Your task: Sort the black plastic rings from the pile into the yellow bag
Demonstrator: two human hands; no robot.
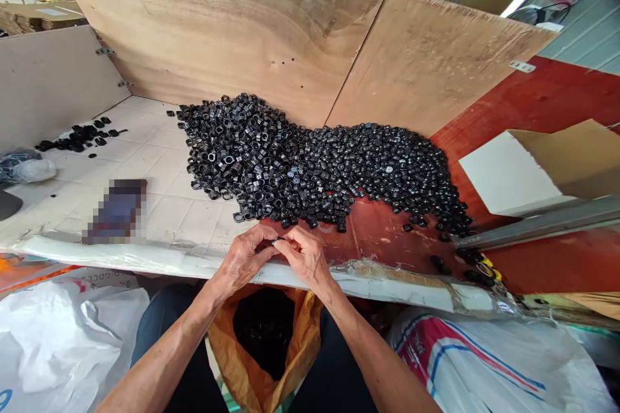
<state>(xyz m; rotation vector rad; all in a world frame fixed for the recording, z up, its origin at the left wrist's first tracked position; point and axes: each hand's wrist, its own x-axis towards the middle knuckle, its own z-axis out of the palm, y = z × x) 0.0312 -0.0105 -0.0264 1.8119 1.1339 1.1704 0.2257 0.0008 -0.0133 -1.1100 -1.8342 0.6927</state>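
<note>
My left hand (246, 257) and my right hand (306, 254) meet at the front edge of the table. Their fingertips pinch a small black plastic part (276, 241) between them, mostly covered by the fingers. Just beyond lies a heap of black ring-shaped parts (237, 155), running over into a heap of small black caps (382, 161) on the right. Under my hands an orange-brown sack (227, 335) hangs open between the knees, with dark pieces inside.
Plywood boards (242, 32) wall the back. A blurred flat object (116, 210) and scattered black pieces (82, 137) lie on the left. An open cardboard box (513, 174) stands right, behind a metal bar (547, 222). White sacks (504, 361) flank the legs.
</note>
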